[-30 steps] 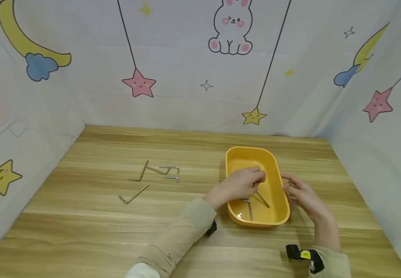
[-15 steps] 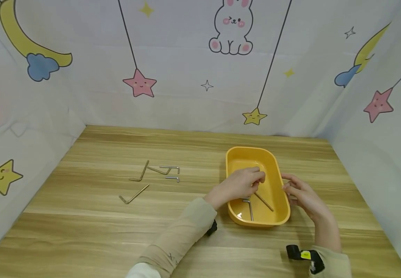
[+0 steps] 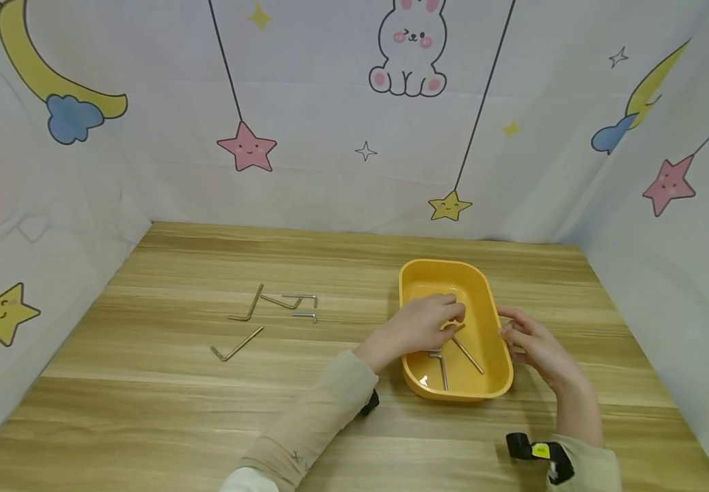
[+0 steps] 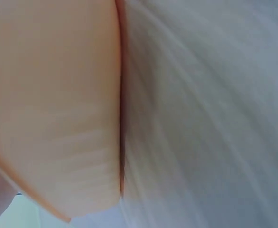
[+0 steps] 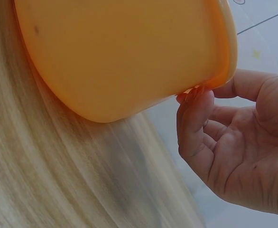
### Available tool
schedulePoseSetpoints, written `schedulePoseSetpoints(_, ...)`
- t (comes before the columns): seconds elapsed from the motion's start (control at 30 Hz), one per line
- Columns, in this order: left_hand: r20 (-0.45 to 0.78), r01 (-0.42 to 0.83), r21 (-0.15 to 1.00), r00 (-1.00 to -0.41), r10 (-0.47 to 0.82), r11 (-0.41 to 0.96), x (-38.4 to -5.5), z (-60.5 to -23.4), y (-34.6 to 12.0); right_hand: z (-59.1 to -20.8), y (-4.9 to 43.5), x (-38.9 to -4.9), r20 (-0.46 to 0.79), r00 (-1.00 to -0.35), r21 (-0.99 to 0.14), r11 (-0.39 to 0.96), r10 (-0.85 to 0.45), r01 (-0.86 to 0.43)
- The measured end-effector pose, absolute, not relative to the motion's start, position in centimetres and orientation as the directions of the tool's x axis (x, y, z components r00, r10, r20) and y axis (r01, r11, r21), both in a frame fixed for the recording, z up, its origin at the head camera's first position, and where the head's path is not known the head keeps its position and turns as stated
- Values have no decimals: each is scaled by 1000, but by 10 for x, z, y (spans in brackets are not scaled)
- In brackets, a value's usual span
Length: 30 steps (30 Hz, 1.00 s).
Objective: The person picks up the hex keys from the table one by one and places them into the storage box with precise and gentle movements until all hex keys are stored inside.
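Left hand (image 3: 423,324) slid slightly left, fingers loosely apart, part-hiding yellow tray (image 3: 486,338) where brass hex key (image 3: 468,355) and silver key (image 3: 443,373) lay, while right hand (image 3: 537,350) pinched its rim and five keys (image 3: 244,342) sat on table (image 3: 145,410).

This was a small cloth-walled tabletop booth, dressed like a nursery; whether it stood in a home, an office or a lab could not be told. A white cloth sheet with cartoon prints (image 3: 317,195) hung across the top of the frame; similar pale printed cloth closed in the left edge (image 3: 84,205) and the right edge (image 3: 668,273); a winking white rabbit (image 3: 412,65) sat at top centre, a yellow crescent moon (image 3: 24,58) and a blue cloud (image 3: 74,119) at upper left, a smiling pink star (image 3: 247,147) left of centre. A broad tabletop with yellow-brown wood grain (image 3: 145,410) filled the lower half; a black wrist-worn device (image 3: 560,465) at lower right suggested a recording set-up.
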<state>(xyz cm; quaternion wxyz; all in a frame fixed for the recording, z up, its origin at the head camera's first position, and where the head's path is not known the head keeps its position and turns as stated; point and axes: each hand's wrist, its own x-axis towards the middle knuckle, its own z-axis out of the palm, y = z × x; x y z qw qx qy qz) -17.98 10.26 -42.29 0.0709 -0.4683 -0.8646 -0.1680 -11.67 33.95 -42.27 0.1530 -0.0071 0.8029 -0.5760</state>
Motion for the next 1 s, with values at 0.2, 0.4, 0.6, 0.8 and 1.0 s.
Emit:
schedulePoseSetpoints(0.2,259,829,177,-559,788,530,-175,-420,96,-421,339,-117,-242,-953,-924,343,-181,169)
schedulePoseSetpoints(0.4,254,838,143,-545,799,526,-170,-419,87,-421,339,-117,-243,-953,-923,346,-180,170)
schedulePoseSetpoints(0.6,276,847,105,-528,803,520,-165,-417,79,-421,339,-117,-235,-954,-927,339,-187,161)
schedulePoseSetpoints(0.8,297,851,77,-517,803,519,-159,-416,71,-421,339,-116,-233,-952,-930,331,-197,159)
schedulePoseSetpoints(1.0,324,849,9,-502,802,529,-151,-413,63,-421,339,-116,-227,-953,-934,322,-199,155)
